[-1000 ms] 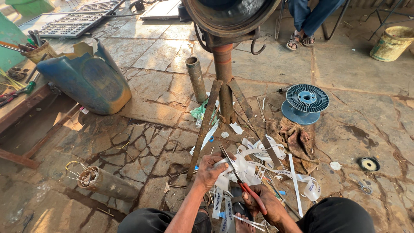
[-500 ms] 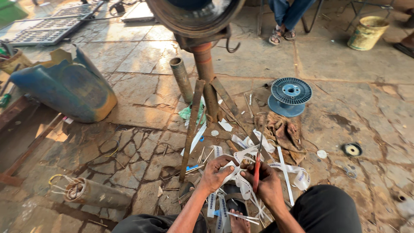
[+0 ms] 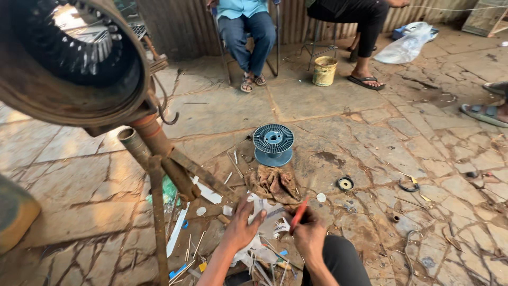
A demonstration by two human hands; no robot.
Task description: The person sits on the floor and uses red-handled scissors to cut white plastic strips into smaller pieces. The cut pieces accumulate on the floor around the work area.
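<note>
Down low, the left hand [image 3: 241, 228] spreads its fingers over a white paper strip [image 3: 267, 214] lying on the stone floor [image 3: 338, 116], pressing on it rather than closing around it. Just beside it, the right hand [image 3: 309, 235] is closed on a red tool [image 3: 298, 214], which sticks up at a tilt from the fist; whether it is a pair of scissors or a knife cannot be told. More white strips and thin sticks lie scattered around and under both hands. Touching the paper on its far side is a crumpled brown rag [image 3: 274, 184], and just beyond the rag lies a blue spool [image 3: 273, 144] on its flat side. At the left, a rusty motor stator [image 3: 69, 58] sits tilted on a stand of rusty pipes [image 3: 157, 212], its open bore showing the slots. A small round ring [image 3: 345, 184] lies right of the rag. Farther off, a yellow bucket [image 3: 324, 71] stands between two seated people, one in blue trousers [image 3: 248, 32], one in black [image 3: 360, 16].
</note>
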